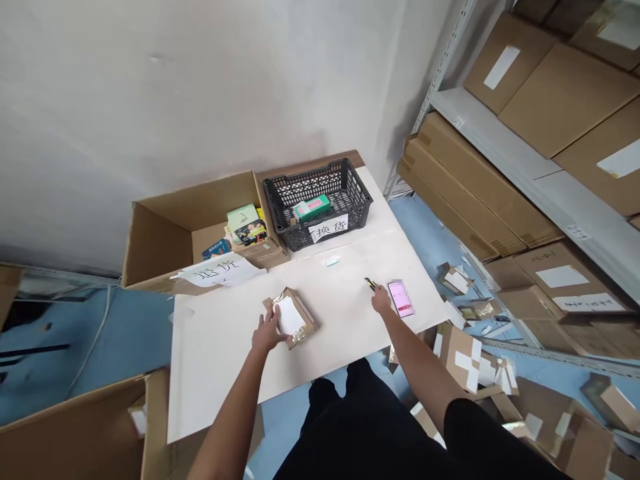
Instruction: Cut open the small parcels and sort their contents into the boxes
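A small brown taped parcel (295,313) with a white label lies on the white table (225,347). My left hand (267,332) rests on the parcel's near left edge, fingers curled on it. My right hand (381,300) is closed round a small yellow-and-black utility knife (370,284) whose tip points away from me. A phone (401,298) with a pink screen lies on the table just right of that hand.
A black plastic basket (320,200) with a green-and-pink box and a paper sign stands at the table's far end. An open cardboard box (195,227) with small items sits to its left. Shelves of cartons fill the right; opened parcels litter the blue floor.
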Demonstrator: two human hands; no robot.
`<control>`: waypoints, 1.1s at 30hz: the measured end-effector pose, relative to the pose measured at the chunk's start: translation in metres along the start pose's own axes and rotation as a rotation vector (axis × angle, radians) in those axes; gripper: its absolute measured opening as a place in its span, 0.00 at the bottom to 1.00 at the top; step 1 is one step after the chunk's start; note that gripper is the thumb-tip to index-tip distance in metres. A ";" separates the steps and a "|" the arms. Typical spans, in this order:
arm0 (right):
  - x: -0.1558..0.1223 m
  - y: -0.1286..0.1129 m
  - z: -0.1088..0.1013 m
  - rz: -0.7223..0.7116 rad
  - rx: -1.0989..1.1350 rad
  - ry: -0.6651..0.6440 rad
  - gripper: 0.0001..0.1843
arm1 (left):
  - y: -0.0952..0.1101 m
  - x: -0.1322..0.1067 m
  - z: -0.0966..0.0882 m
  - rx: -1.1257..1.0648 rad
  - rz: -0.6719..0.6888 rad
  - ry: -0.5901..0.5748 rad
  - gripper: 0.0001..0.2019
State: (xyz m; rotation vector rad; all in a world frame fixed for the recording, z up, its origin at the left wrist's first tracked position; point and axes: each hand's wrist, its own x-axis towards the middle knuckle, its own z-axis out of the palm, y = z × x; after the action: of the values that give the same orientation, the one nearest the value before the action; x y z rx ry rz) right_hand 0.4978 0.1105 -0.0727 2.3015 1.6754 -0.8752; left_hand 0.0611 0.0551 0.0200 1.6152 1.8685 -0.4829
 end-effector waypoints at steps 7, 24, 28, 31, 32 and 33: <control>0.003 -0.010 0.001 0.081 0.076 -0.017 0.22 | 0.004 -0.002 0.004 0.061 -0.031 0.004 0.60; -0.136 -0.277 0.025 -0.544 -0.113 -0.149 0.34 | 0.000 -0.008 0.018 -0.128 0.062 0.060 0.67; -0.145 -0.279 0.033 -0.467 -0.241 -0.138 0.41 | -0.006 -0.006 0.023 -0.181 0.090 0.080 0.69; -0.149 -0.273 0.025 -0.488 -0.273 -0.161 0.38 | -0.010 -0.005 0.025 -0.199 0.119 0.084 0.68; -0.150 -0.270 0.021 -0.495 -0.279 -0.177 0.36 | -0.011 -0.005 0.026 -0.203 0.134 0.090 0.68; -0.152 -0.268 0.017 -0.495 -0.286 -0.195 0.34 | -0.013 -0.004 0.026 -0.205 0.149 0.097 0.66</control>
State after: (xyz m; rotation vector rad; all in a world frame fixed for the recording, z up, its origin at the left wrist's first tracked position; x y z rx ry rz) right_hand 0.2174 0.0747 0.0506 1.5889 2.1506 -0.8371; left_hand 0.0544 0.0327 0.0018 1.6479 1.7854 -0.1459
